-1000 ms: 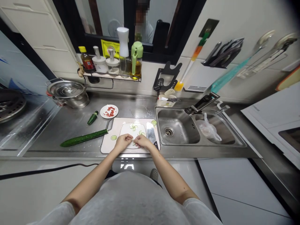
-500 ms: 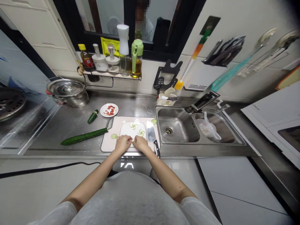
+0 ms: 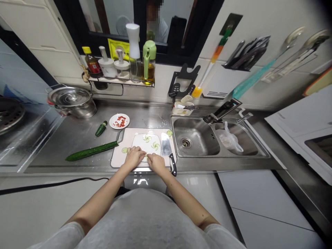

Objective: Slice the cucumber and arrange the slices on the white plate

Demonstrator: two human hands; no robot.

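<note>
Over the front of a white plate (image 3: 140, 140), my left hand (image 3: 134, 158) and my right hand (image 3: 156, 163) almost meet. Their fingers are closed, with the fingertips on a small pale-green cucumber slice (image 3: 146, 156) that they partly cover. Two pinwheels of thin cucumber slices lie on the plate, one at the back (image 3: 147, 138) and one at the right (image 3: 155, 145). The plate rests on a pale cutting board (image 3: 118, 160). A cleaver (image 3: 166, 147) lies on the board's right side, its black handle toward me. Cucumber rounds sit at the board's left (image 3: 125, 150) and back right (image 3: 169, 133).
Left of the board lie a long cucumber (image 3: 90, 152) and a short cucumber piece (image 3: 101, 128). Behind them are a small dish (image 3: 111, 121) of red bits and a lidded steel pot (image 3: 83, 109). A double sink (image 3: 197, 155) adjoins on the right. Seasoning bottles stand on a shelf (image 3: 121, 82).
My hands have shifted slightly on the plate, and the fingertips of my right hand now reach further forward. The whole view has moved a little. The pinwheels and cleaver stay in place.
</note>
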